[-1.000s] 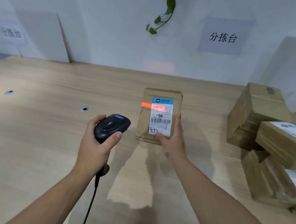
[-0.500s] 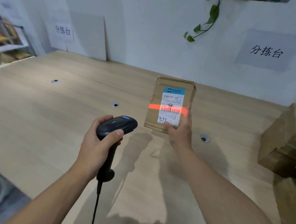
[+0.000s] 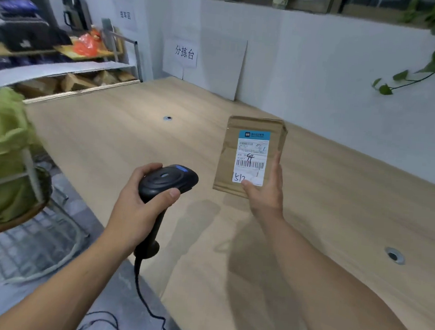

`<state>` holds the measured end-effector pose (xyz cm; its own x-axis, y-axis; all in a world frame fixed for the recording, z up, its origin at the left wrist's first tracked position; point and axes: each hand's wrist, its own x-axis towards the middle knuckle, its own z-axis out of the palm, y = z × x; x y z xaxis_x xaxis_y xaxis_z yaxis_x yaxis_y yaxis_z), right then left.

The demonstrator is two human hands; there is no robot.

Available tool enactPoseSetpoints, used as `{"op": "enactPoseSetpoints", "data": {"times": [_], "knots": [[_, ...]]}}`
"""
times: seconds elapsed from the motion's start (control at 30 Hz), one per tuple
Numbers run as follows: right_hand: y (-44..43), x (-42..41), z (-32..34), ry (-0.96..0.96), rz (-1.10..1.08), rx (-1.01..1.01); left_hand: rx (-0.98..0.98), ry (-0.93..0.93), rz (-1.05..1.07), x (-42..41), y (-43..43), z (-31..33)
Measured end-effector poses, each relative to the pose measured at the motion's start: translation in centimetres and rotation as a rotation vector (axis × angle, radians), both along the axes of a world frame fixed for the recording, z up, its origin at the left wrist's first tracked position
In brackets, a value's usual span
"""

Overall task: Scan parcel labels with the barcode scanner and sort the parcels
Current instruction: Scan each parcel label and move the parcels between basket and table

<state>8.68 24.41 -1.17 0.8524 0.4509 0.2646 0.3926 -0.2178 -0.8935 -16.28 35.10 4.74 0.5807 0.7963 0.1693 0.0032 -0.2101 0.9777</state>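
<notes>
Pale wood table (image 3: pixel 340 203) fills the scene, its near edge running by a grey floor. Nearest, the left hand (image 3: pixel 137 210) has its grip clenched round the handle of a black barcode scanner (image 3: pixel 166 184), cable trailing down toward the floor. Just ahead and to the right of that grip, the right hand (image 3: pixel 266 193) grasps a small cardboard parcel (image 3: pixel 252 155) by its lower corner, upright above the table, long axis vertical, shipping label (image 3: pixel 251 158) facing the scanner head. No scan beam shows on the label, so sorting likely comes next. Beyond stands a white wall with a sign (image 3: pixel 184 53).
</notes>
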Motion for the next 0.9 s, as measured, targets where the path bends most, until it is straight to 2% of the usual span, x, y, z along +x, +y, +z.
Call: {"op": "enactPoseSetpoints", "data": {"times": [0.3,0.5,0.9], "knots": [[17.5,-13.0,0.4,0.012,0.272,0.004,0.052,0.045,0.306,-14.5,13.1,1.3],[26.9,-19.2,0.3,-0.007,0.454,-0.029,0.067,0.039,0.516,-21.6,18.8,1.2],[46.7,-25.5,1.5,-0.007,0.789,0.053,0.172,0.010,0.894,-25.8,29.6,0.0]]}}
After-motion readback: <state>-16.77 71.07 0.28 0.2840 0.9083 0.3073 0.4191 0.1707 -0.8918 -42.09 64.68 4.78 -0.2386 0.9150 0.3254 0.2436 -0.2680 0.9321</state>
